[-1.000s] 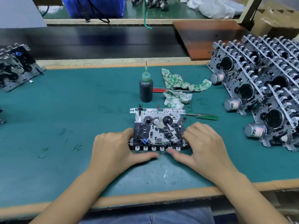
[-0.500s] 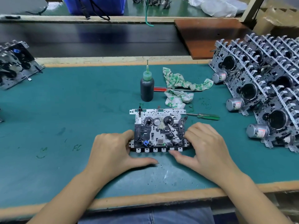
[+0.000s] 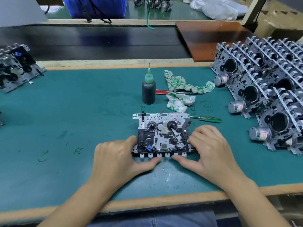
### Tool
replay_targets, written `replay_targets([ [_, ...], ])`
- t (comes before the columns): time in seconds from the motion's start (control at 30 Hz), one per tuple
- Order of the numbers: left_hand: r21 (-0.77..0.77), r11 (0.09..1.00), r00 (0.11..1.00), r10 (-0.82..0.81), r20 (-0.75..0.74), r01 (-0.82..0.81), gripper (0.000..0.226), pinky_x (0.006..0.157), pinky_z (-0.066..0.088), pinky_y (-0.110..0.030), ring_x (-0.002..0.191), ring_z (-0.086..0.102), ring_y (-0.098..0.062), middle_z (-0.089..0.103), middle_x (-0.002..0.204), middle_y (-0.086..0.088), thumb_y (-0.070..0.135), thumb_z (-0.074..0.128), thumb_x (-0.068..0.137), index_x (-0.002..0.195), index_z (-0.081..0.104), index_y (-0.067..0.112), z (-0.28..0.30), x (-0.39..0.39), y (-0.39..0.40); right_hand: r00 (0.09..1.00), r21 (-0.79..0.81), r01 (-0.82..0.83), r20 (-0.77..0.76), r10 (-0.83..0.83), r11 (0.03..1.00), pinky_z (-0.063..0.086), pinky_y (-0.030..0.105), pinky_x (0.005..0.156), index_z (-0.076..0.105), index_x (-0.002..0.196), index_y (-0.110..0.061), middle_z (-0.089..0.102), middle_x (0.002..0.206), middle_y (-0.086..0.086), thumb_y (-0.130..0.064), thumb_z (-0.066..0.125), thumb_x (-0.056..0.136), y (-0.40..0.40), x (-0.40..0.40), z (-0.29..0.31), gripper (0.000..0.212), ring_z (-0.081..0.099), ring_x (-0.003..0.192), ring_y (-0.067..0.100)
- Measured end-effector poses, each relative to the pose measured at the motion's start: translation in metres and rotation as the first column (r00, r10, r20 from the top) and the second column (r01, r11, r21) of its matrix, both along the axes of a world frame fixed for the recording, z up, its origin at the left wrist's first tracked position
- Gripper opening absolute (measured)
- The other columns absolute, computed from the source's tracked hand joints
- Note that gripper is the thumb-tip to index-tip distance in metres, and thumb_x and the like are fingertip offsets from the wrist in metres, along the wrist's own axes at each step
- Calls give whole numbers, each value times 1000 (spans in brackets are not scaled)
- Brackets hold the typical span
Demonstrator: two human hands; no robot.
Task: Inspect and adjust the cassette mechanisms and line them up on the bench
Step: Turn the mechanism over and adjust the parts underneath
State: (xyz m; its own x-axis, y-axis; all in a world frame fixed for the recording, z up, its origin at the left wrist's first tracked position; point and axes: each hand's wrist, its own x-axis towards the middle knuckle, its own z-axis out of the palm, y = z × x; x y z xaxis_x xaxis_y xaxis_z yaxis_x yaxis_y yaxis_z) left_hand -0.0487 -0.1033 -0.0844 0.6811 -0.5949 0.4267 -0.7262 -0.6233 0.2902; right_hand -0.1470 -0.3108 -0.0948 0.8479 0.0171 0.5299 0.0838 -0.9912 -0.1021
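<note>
Grip: left hand and right hand clasp a cassette mechanism between them, fingers curled on its side edges, thumbs along its near edge. It lies flat on the green worktop. Beyond the hands stands a dark bottle; right of the right hand, rows of mechanisms.

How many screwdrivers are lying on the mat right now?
2. A green-handled screwdriver lies just right of the cassette mechanism; a red-handled screwdriver lies behind the bottle, its shaft partly under the rag. Others may be hidden.
</note>
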Motion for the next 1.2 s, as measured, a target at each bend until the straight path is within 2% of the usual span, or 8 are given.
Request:
replay_targets([
  [0.17,2,1000,1000,30,-5,-30,61,36,30,-23,28,43,-23,35,31,-1,75,51,60,47,39,17,1,6,0,999,40,-38,-34,39,998,38,32,90,52,60,-10,47,61,-1,-66,60,73,2,-3,0,57,48,66,22],
  [0.33,-12,990,989,-144,-35,144,60,32,39,-29,30,45,-21,39,33,1,77,53,59,54,37,20,-1,8,5,998,-29,51,47,-50,998,39,33,82,49,55,-9,48,55,2,-53,56,77,6,-1,0,50,50,60,23],
  [0.57,16,973,973,-232,-15,232,52,33,34,-20,29,41,-18,37,33,2,72,55,61,55,40,22,-2,2,8,994,-34,109,26,-108,994,39,32,83,52,53,-9,53,56,0,-67,55,72,5,-3,-1,61,53,62,22],
  [0.67,13,973,972,-230,-52,231,47,33,38,-22,30,43,-16,39,35,5,66,55,65,58,42,21,-1,3,10,999,-27,37,9,-37,999,39,33,81,51,55,-9,51,57,1,-63,55,74,2,-3,0,58,51,63,23],
  [0.77,11,969,967,-245,-72,246,45,35,37,-20,31,41,-16,38,35,5,63,55,67,61,34,23,-1,6,12,999,-71,-40,-32,37,997,40,33,80,52,58,-9,51,61,2,-56,54,80,-5,-4,2,52,52,65,24],
  [0.87,20,963,962,-269,-53,270,49,35,33,-19,31,37,-17,36,35,4,59,55,70,55,38,15,-1,8,13,999,-86,-37,-30,35,996,41,33,82,53,59,-9,52,61,1,-56,53,82,-6,-5,0,52,53,67,23],
  [1.03,-7,982,982,-186,-20,186,48,33,33,-20,28,37,-21,35,33,0,55,55,71,51,40,14,-3,6,11,995,43,-80,-61,83,996,38,28,78,47,59,-11,44,63,-2,-61,63,72,-5,-5,1,54,42,69,19],
  [1.2,45,972,973,-230,-15,231,52,31,36,-22,29,39,-23,37,34,2,60,53,71,53,41,13,-2,10,12,996,27,-71,-58,73,997,38,28,76,51,57,-9,49,60,0,-57,61,75,-4,-5,0,52,48,67,21],
])
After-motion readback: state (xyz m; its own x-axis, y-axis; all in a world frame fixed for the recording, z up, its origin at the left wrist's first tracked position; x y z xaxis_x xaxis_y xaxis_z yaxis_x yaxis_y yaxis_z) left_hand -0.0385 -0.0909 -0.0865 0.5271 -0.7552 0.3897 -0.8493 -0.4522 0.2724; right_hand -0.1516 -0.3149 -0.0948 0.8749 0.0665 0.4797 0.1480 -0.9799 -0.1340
